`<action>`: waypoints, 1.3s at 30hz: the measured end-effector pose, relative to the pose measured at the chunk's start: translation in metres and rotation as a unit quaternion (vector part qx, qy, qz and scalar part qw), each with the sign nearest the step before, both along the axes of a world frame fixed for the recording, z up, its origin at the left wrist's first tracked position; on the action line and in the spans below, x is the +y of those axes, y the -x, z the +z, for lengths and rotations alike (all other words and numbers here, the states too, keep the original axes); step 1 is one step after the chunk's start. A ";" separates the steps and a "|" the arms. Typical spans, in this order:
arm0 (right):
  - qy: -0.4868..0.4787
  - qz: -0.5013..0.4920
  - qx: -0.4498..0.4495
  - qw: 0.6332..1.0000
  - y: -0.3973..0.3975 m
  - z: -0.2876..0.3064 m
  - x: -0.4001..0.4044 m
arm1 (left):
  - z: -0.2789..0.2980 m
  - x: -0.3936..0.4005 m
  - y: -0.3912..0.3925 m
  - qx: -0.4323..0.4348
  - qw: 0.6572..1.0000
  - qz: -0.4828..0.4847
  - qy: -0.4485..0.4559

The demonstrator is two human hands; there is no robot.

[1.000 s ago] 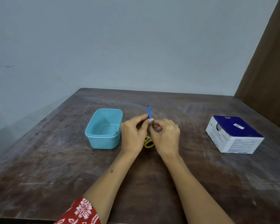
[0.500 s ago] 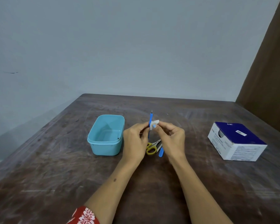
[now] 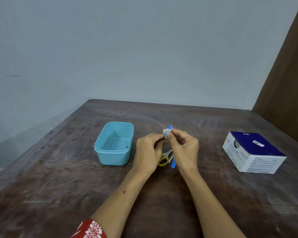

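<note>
Both hands meet above the middle of the brown table (image 3: 162,203). My left hand (image 3: 147,152) pinches the lower part of a thin blue tool (image 3: 170,127) with a fine metal tip pointing up. My right hand (image 3: 184,148) pinches a small white swab (image 3: 165,131) against the tool's shaft. Below the hands lie small scissors with yellow handles (image 3: 163,160) and a blue cap or stick (image 3: 173,163), both partly hidden by my hands.
A light blue open plastic tub (image 3: 114,143) stands left of the hands. A blue and white box of alcohol swabs (image 3: 253,152) sits at the right. A grey wall rises behind the table, and a brown panel stands at the far right.
The white swab has come into view in my right hand and now wraps the blue tool's shaft. The scissors and blue piece on the table became visible as the hands rose.
</note>
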State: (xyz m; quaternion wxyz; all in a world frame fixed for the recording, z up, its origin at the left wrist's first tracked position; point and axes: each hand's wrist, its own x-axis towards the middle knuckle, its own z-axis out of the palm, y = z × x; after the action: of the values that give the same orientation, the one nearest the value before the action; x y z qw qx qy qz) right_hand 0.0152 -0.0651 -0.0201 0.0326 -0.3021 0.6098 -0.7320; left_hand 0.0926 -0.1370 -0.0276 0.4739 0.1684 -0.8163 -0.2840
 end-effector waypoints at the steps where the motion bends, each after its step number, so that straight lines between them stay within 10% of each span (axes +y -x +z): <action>1: -0.014 0.007 0.008 1.000 -0.002 0.000 0.000 | 0.000 -0.001 -0.001 0.010 1.000 0.010 0.009; 39: 0.020 -0.113 0.027 0.993 -0.004 0.001 0.000 | -0.004 -0.002 0.005 -0.028 0.995 0.032 0.092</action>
State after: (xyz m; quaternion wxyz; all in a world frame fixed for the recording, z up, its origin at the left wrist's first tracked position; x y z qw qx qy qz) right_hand 0.0188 -0.0653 -0.0189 -0.0726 -0.2513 0.6261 -0.7346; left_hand 0.0876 -0.1387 -0.0317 0.4735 0.1584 -0.8459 -0.1874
